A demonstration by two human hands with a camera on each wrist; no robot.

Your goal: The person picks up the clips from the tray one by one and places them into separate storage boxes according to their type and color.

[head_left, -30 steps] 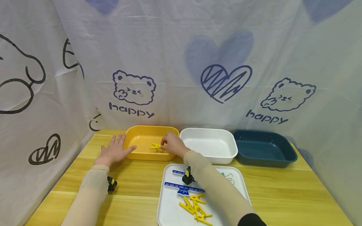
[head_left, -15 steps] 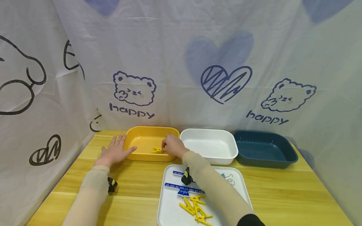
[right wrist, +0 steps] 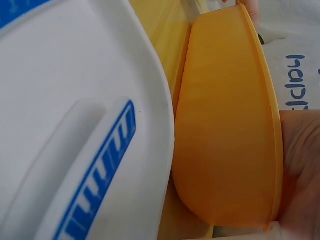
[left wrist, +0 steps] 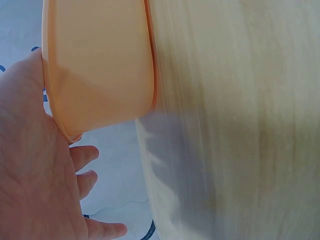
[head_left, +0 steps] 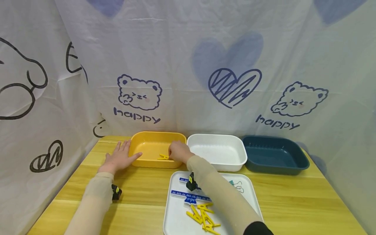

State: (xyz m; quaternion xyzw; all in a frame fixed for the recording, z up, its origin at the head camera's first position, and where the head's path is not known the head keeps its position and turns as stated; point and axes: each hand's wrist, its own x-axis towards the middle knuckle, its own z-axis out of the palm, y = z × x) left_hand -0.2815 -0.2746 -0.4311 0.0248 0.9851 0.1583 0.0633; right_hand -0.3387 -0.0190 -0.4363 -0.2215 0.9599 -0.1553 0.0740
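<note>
In the head view, my right hand (head_left: 180, 152) reaches over the front right rim of the yellow bin (head_left: 147, 164). Its curled fingers pinch one end of a yellow clothespin (head_left: 163, 157), low inside the bin. The right wrist view shows only the heel of that hand (right wrist: 301, 160) behind the bin's wall, so the fingertips are hidden. My left hand (head_left: 117, 159) rests against the bin's left end, fingers spread and straight, thumb across the rim. In the left wrist view, the thumb side of the left hand (left wrist: 35, 165) touches the bin's rim.
A white bin (head_left: 217, 153) and a dark blue bin (head_left: 274, 155) stand to the right in a row. Nearer, a white tray (head_left: 176, 218) bears several yellow clothespins (head_left: 203, 217), blue ruler clips (head_left: 191, 196) and a wire-handled binder clip (head_left: 238, 186). A printed curtain hangs behind.
My right hand has lowered slightly with the clothespin, which now sits lower, near the bin's front wall. My left hand stays at the bin's left end.
</note>
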